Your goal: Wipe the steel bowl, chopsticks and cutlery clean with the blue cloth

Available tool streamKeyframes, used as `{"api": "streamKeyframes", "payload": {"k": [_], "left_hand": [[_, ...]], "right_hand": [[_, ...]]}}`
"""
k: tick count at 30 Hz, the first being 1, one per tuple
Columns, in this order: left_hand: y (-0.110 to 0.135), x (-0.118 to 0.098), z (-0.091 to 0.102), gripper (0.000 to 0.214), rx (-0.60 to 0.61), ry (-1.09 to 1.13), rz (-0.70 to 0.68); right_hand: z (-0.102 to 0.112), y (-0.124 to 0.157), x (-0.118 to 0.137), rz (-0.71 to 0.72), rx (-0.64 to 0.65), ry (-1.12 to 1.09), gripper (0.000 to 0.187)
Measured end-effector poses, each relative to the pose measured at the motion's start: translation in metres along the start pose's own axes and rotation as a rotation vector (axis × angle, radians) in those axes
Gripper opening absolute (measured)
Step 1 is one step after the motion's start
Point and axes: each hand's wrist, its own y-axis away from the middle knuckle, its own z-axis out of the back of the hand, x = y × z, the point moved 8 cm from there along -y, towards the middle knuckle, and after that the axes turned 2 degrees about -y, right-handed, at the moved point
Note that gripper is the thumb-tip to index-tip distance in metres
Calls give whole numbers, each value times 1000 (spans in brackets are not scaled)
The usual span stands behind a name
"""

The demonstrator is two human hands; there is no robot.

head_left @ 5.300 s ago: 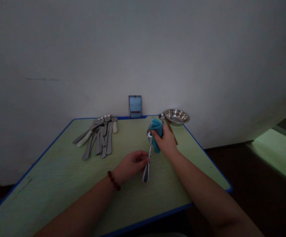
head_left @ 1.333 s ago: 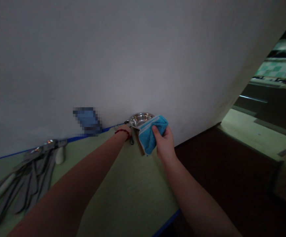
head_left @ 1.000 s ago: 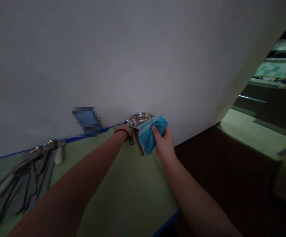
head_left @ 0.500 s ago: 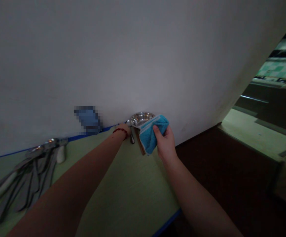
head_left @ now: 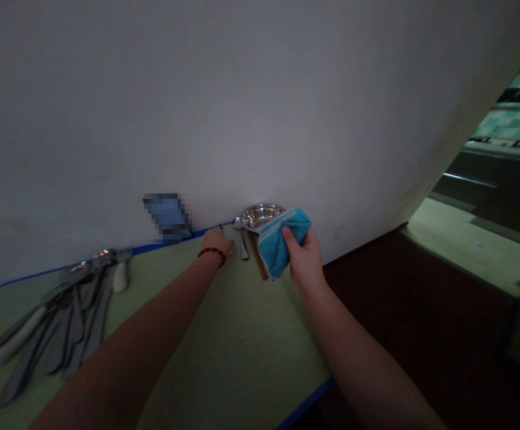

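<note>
Well, the right hand (head_left: 302, 257) is closed around a folded blue terry towel (head_left: 280, 246), thumb pressed on its face, and holds it up just above the far right part of the green table (head_left: 237, 358). The towel hides the lower part of the steel bowl (head_left: 260, 216), which sits at the far right corner, and it also covers part of a pair of wooden chopsticks (head_left: 259, 257) lying just beside a steel spoon (head_left: 243, 246) near that far edge.

The left hand (head_left: 217, 243), with a red beaded bracelet (head_left: 211, 256) on its wrist, is curled at the far edge, close to the spoon. Its fingers are bunched, and a small thin dark tip (head_left: 220, 227) shows above them, but whether that tip is held or only lies behind the hand is impossible to make out.

Toward the far left corner, a fanned bunch of grey cutlery (head_left: 78, 316) lies on the table, some pieces with pale handles; the left forearm blocks nothing of it, but the pieces are blurred and hard to count. A pixelated blue object (head_left: 167, 218) leans against the wall (head_left: 260, 101) behind the far edge. Beyond the right edge lies a dark floor (head_left: 415, 322).
</note>
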Motion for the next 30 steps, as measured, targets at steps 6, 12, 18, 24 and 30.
{"api": "streamKeyframes", "payload": {"k": [6,12,18,24,30], "left_hand": [[8,2,2,31,-33,-171,31],[15,2,1,35,-27,-202,6],[25,7,5,38,-24,-165,31],[45,22,16,43,-27,-95,46],[78,44,30,36,-21,10,12]], "right_hand": [[1,-1,-1,13,-1,14,27],[2,0,-4,-6,-18,-1,27],[2,-1,-6,3,-21,10,26],[3,0,-5,24,-7,38,28],[1,3,-10,-2,6,67,29]]}}
